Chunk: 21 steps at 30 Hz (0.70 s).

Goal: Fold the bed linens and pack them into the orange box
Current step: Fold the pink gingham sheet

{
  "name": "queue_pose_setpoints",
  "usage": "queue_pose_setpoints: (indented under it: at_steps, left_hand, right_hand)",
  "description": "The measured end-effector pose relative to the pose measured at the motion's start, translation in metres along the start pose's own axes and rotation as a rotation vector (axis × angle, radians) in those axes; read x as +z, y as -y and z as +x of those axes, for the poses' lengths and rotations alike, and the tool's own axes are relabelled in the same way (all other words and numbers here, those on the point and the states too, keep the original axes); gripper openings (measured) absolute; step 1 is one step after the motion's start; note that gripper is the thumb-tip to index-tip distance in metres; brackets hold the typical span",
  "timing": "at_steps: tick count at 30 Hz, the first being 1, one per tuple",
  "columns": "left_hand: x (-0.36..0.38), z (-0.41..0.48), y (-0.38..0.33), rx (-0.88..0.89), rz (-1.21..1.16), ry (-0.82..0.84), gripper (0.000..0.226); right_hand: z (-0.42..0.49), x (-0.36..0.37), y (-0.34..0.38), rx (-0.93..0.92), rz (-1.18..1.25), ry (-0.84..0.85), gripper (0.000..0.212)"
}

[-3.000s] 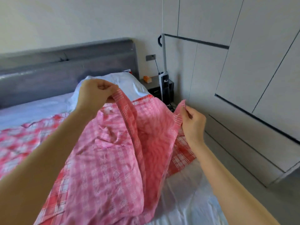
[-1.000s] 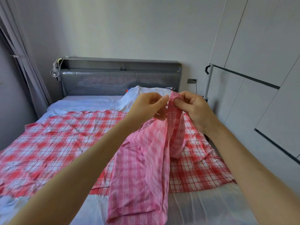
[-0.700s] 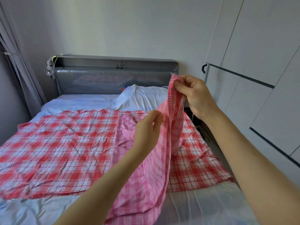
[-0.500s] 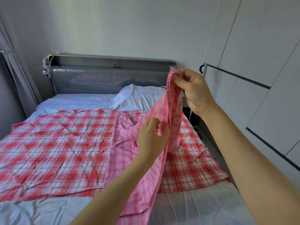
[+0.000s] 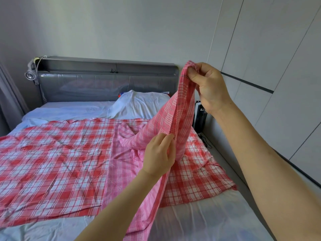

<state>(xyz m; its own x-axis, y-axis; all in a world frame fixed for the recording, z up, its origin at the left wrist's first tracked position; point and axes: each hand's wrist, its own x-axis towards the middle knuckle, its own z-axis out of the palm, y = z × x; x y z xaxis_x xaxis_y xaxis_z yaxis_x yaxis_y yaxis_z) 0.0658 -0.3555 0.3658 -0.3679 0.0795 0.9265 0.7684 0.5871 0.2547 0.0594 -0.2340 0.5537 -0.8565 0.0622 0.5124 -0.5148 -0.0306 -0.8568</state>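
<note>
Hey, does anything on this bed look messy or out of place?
The red checked sheet lies wrinkled across the mattress, bunched near its right edge. The headboard is wrapped in shiny plastic film. The pink cloth held up looks fine.

nothing readable here, no text, labels, brands or numbers. pink checked sheet (image 5: 175,117) just woven pattern, no lettering legible. colourful thing (image 5: 121,94) behind pillow (image 5: 142,103) too blurred to read. dark device (image 5: 200,115) beside bed (image 5: 199,220) too small to make out any brand.
</note>
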Motion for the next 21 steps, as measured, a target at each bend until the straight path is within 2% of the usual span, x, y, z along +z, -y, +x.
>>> queue_pose_setpoints:
  at_steps: [4, 7, 11, 13, 16, 18, 21]
  left_hand:
    - [0.009, -0.007, -0.010, -0.119, 0.042, 0.022, 0.028]
    - [0.014, -0.013, -0.009, -0.252, 0.043, 0.036, 0.019]
    - [0.002, -0.014, -0.014, -0.402, -0.080, 0.034, 0.013]
    - [-0.016, -0.001, -0.019, -0.591, -0.196, 0.029, 0.012]
    - [-0.049, 0.029, -0.015, -0.894, -0.567, 0.159, 0.033]
    - [-0.069, 0.049, -0.012, -0.916, -0.703, 0.289, 0.038]
    - [-0.085, 0.073, -0.014, -0.841, -0.712, 0.507, 0.039]
  right_hand:
    - [-0.001, -0.002, 0.006, -0.018, -0.007, -0.014, 0.015]
    - [-0.002, -0.007, 0.010, -0.021, -0.026, -0.016, 0.015]
    - [-0.005, -0.023, 0.012, -0.020, -0.055, -0.049, 0.016]
    - [-0.007, -0.042, 0.010, -0.005, -0.089, -0.115, 0.015]
    - [-0.011, -0.081, -0.002, 0.061, -0.187, -0.290, 0.013]
    - [-0.022, -0.107, -0.018, 0.175, -0.274, -0.384, 0.014]
    - [-0.045, -0.134, -0.049, 0.440, -0.510, -0.357, 0.011]
